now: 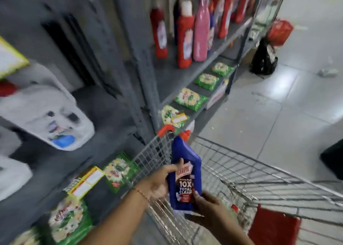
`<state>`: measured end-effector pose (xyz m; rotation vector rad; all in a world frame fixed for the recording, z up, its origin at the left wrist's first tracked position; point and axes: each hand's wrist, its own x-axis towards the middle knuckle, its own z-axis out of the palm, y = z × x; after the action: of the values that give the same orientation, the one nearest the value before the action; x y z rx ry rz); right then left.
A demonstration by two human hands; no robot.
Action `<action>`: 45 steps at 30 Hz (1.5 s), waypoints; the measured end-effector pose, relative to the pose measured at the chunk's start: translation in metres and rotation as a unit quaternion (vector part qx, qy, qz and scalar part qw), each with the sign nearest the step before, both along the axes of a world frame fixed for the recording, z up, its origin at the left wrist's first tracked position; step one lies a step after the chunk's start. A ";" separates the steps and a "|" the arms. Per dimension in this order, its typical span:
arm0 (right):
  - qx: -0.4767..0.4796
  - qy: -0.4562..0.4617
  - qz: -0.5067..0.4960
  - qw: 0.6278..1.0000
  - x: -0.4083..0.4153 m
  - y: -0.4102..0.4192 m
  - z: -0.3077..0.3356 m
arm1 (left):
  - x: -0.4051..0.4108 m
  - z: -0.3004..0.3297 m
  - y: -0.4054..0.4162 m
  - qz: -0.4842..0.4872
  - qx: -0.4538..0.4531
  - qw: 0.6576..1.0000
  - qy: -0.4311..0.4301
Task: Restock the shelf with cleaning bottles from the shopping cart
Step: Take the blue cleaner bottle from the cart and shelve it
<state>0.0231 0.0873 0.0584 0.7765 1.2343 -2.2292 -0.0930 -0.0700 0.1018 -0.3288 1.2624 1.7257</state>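
The left hand (159, 181) has its thumb laid across the label and its fingers curled behind the blue bottle (185, 176), closed on its left edge; the right hand (209, 207) cups the base from below, fingers wrapped round the bottom corner. Both hands therefore hold the bottle, which stands nearly upright with its red cap leaning away from the person, raised above the near corner of the cart (241, 172). The cart looks nearly empty; a red flap sits at its near end. Left of the cart runs the grey shelf (178, 81), with green packets along its lower level and red and pink bottles (185, 35) standing higher, beyond the cart. The picture is blurred, so contact is hard to judge. A likely slip: the smooth plastic could slide when one hand lets go, or the bottle could knock the standing row over.
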 end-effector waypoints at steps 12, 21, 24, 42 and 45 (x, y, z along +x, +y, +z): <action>-0.050 0.395 0.049 0.916 -0.060 -0.135 0.334 | 0.037 0.370 -0.163 0.163 0.050 0.885 0.434; -0.095 0.515 0.111 0.844 -0.073 -0.236 0.428 | 0.072 0.451 -0.256 0.193 -0.054 0.795 0.573; -0.097 0.529 0.122 0.834 -0.084 -0.266 0.431 | 0.067 0.438 -0.277 0.279 -0.110 0.760 0.577; 0.280 0.557 0.262 0.737 -0.214 -0.367 0.411 | -0.022 0.370 -0.355 0.347 -0.358 0.697 0.515; 0.282 0.556 0.243 0.743 -0.222 -0.371 0.412 | -0.034 0.373 -0.354 0.347 -0.374 0.701 0.499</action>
<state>-0.1985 -0.2841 0.4701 -0.8697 2.3359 -1.7658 -0.1267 -0.4242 0.4746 -0.3579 2.9906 1.9521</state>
